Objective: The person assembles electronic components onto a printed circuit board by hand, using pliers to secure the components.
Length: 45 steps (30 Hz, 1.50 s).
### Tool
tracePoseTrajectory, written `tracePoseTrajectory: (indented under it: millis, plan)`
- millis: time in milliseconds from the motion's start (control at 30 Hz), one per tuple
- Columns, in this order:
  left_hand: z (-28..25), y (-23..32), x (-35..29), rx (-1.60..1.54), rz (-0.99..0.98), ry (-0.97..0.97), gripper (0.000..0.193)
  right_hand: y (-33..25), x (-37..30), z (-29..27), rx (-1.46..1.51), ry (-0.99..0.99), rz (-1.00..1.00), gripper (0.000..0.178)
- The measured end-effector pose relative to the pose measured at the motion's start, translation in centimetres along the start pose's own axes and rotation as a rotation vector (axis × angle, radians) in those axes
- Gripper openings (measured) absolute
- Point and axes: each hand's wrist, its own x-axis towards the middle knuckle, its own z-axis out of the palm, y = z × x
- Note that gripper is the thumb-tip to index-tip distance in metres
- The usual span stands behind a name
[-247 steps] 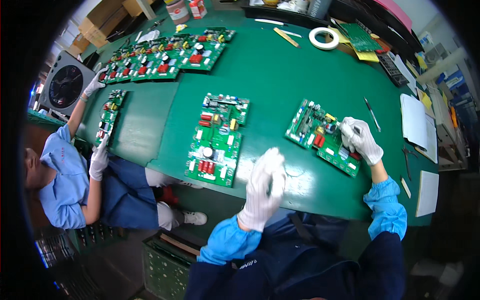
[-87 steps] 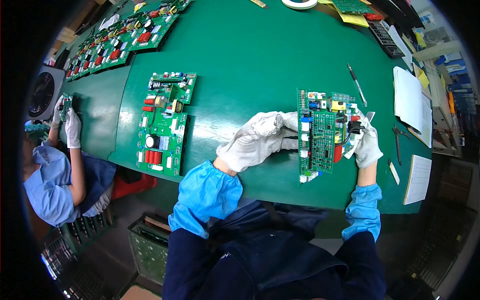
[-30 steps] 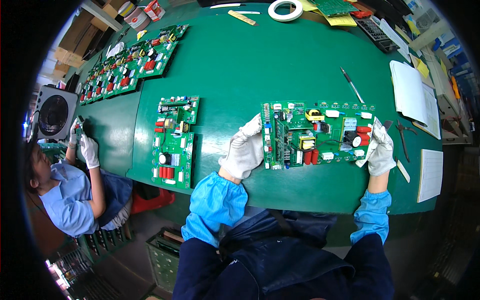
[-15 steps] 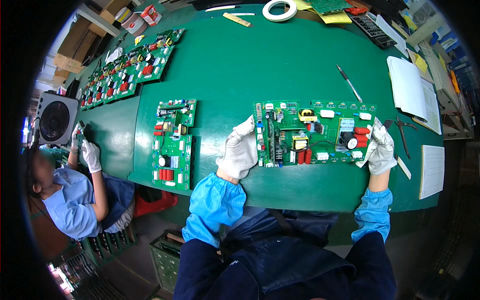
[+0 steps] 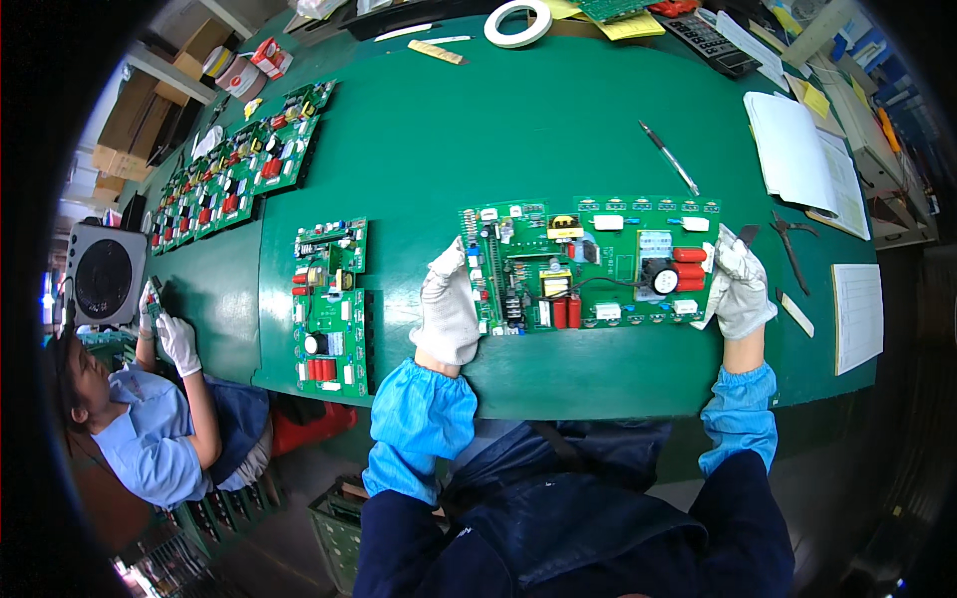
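Observation:
A green circuit board (image 5: 618,264) with red, white, yellow and black components spans the space between my two gloved hands. Its left edge is gripped by my left hand (image 5: 447,311), fingers wrapped at the rim. At the opposite end, my right hand (image 5: 740,289) closes on the right edge beside the red parts. Both hands wear white gloves, with blue sleeve covers on the forearms. The fingers under the board are hidden. To the left of it, a second circuit board (image 5: 329,317) lies on the green table (image 5: 419,130).
More assembled boards (image 5: 224,189) stand in a row at the far left. A pen (image 5: 668,157), pliers (image 5: 795,251), a white-handled blade (image 5: 796,313) and papers (image 5: 797,149) lie around the right side. Tape roll (image 5: 517,22) sits at the back. A co-worker (image 5: 150,409) handles a small board at left.
The board in my hands and both hands appear shifted left in the view. The table and its objects have shifted too, as the head view has turned. My grip stays the same.

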Motion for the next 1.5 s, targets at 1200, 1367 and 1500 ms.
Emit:
tracePoseTrajectory:
  millis: [1200, 1367, 1500]
  plan:
    - [0.5, -0.6, 1.1, 0.081, 0.087, 0.253, 0.029, 0.5, -0.3, 3.5, 0.284, -0.122, 0.129, 0.043]
    - [0.5, -0.8, 1.2, 0.146, 0.094, 0.279, 0.028, 0.8, -0.2, 3.0, 0.212, -0.084, 0.106, 0.043]
    - [0.9, -0.6, 1.0, 0.161, 0.102, 0.293, 0.03, 0.3, -0.4, 3.8, 0.184, -0.078, 0.112, 0.043]
